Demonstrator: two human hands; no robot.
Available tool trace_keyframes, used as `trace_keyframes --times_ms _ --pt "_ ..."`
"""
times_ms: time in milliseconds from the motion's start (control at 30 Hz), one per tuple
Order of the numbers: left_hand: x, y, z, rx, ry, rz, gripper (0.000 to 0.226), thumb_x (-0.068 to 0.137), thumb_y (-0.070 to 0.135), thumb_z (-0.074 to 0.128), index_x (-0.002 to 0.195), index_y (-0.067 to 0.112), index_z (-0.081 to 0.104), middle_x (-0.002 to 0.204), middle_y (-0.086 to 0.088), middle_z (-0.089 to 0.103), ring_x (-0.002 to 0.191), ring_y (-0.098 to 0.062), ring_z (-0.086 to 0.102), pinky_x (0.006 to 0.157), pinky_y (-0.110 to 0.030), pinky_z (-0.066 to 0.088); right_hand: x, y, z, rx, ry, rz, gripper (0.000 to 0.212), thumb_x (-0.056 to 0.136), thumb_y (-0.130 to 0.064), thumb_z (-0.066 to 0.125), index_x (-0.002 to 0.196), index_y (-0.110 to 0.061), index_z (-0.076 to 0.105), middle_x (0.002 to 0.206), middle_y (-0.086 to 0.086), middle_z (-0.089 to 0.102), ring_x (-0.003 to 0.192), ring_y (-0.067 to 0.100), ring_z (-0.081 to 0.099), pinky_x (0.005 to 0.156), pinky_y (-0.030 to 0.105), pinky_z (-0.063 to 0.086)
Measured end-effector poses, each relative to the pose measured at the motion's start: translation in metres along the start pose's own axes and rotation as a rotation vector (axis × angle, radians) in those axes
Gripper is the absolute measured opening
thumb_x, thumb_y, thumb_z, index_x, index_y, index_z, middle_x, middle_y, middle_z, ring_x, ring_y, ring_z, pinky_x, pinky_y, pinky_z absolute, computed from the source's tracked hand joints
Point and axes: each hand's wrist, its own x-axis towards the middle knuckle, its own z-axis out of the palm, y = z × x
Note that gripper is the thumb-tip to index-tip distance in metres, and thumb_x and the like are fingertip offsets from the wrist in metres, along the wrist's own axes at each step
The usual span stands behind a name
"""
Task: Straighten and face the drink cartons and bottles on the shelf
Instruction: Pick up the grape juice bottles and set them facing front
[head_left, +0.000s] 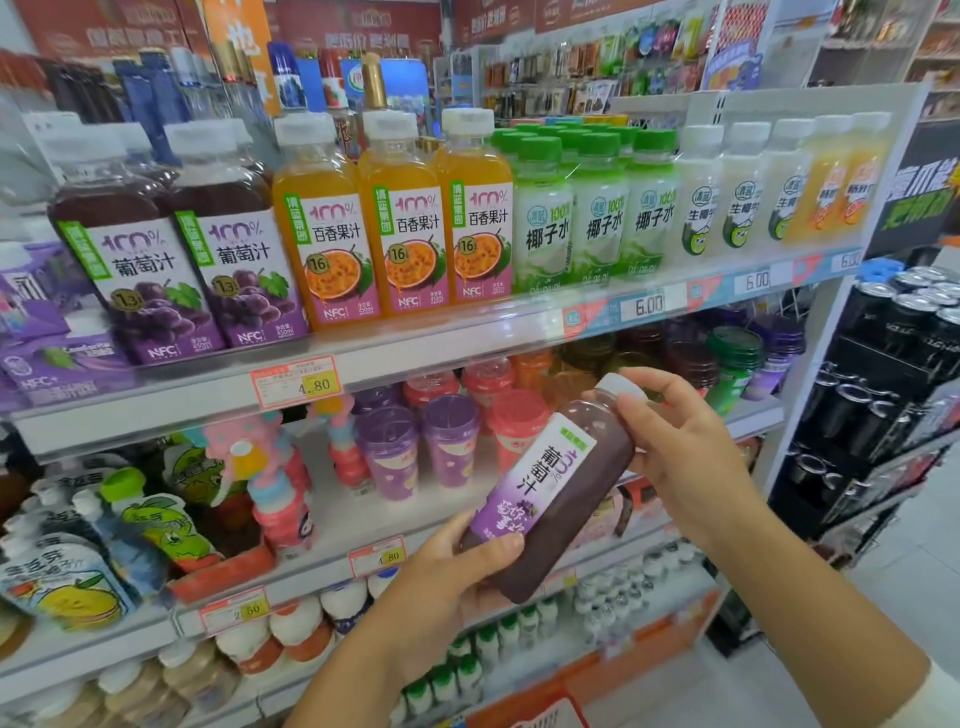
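Two grape juice bottles (135, 249) face front on the shelf (415, 358) while we grip a third bottle (561, 499), left hand (452, 577) at its base, right hand (680, 457) at its neck, not yet placed.

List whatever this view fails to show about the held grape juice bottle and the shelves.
- Head view: the lower end of the label on the dark purple plastic grape juice bottle is covered by the left hand; the right hand covers part of its shoulder.
- Purple drink cartons: cut off by the left edge.
- Red-bordered price tag on the lower rail: first digit blurred.
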Motion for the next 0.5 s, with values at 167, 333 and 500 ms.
trace_keyframes --times_ms 167,333,500 --pt "-0.003 -0.006 0.008 0.171 0.124 0.133 0.057 0.064 0.03 0.085 0.116 0.023 0.06 0.108 -0.003 0.073 0.101 -0.027 0.07 0.089 -0.047 0.056 -0.002 0.007 -0.002 -0.023 -0.031 0.068 0.02 0.095 -0.023 0.056 0.113 -0.026 0.065 0.095 -0.001 0.074 0.09 0.019 0.07 0.068 0.034 0.056" --pt "-0.013 -0.003 0.019 0.558 0.281 0.335 0.05 0.077 0.024 0.082 0.113 0.038 0.051 0.1 0.029 0.064 0.09 0.003 0.064 0.069 -0.012 0.05 -0.003 0.008 -0.003 -0.081 0.02 0.116 0.022 0.087 -0.029 0.068 0.108 -0.025 0.063 0.094 0.009 0.073 0.086 0.032 0.072 0.068 0.051 0.06" --pt "-0.011 -0.004 0.012 0.493 0.201 0.281 0.06 0.069 0.04 0.086 0.119 0.046 0.052 0.112 0.029 0.063 0.102 0.002 0.063 0.083 -0.021 0.055 -0.005 0.011 -0.005 -0.048 0.065 0.076 0.017 0.091 -0.018 0.065 0.107 -0.019 0.061 0.102 0.017 0.07 0.087 0.034 0.071 0.066 0.047 0.059"
